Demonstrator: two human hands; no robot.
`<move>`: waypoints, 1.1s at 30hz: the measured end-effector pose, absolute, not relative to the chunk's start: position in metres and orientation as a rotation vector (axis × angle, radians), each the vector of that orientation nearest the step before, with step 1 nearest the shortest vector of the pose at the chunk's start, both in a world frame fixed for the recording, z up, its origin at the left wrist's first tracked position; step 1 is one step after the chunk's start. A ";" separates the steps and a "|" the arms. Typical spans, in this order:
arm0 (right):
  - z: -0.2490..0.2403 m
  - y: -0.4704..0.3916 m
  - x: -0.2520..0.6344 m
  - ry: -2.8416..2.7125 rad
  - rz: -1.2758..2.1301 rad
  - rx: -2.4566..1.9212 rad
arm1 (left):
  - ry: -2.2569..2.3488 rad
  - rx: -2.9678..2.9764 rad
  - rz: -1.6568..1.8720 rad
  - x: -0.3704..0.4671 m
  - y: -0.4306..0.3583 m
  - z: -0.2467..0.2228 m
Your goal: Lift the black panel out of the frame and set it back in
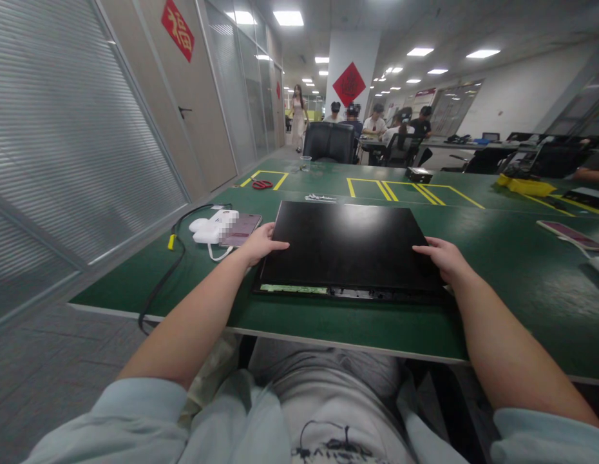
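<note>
A flat black screen panel [350, 245] lies on the green table in front of me, with a green circuit strip [294, 289] along the left part of its near edge. My left hand [261, 245] grips the panel's left side, thumb on top and fingers at the edge. On the right side, my right hand [443, 258] holds the panel the same way, its thumb over the top surface. The undersides of both grips are hidden. Beyond the panel's far edge lie small silvery pieces [321, 198].
To the left are a white device [215, 225], a phone [245, 230] and a black cable [160, 283]. Red scissors [261, 184], a clear cup [305, 162] and a small black box [418, 175] stand farther back. A yellow object [525, 185] and another phone [572, 236] are right.
</note>
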State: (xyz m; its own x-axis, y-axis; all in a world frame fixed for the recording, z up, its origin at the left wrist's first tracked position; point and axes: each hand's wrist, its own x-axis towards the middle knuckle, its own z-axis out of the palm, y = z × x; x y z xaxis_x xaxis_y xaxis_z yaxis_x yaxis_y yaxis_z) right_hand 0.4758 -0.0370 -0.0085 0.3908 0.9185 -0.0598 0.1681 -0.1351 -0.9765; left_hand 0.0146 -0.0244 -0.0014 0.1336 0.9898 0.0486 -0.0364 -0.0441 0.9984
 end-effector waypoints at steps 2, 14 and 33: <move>-0.008 -0.037 0.476 -0.974 0.881 -1.589 | 1.055 1.264 1.170 0.015 -0.025 -0.001; -0.009 -0.037 0.477 -0.982 0.884 -1.583 | 1.089 1.237 1.161 0.012 -0.022 -0.004; -0.009 -0.037 0.478 -0.996 0.823 -1.579 | 1.098 1.323 1.209 0.014 -0.021 -0.005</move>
State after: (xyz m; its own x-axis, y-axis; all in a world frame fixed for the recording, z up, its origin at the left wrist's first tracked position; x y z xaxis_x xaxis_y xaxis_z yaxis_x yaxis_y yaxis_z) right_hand 0.4779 -0.0368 -0.0087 0.4176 0.9085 -0.0179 0.1887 -0.1060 -0.9763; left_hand 0.0144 -0.0214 -0.0048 0.0908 0.9913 0.0951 -0.0006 -0.0955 0.9954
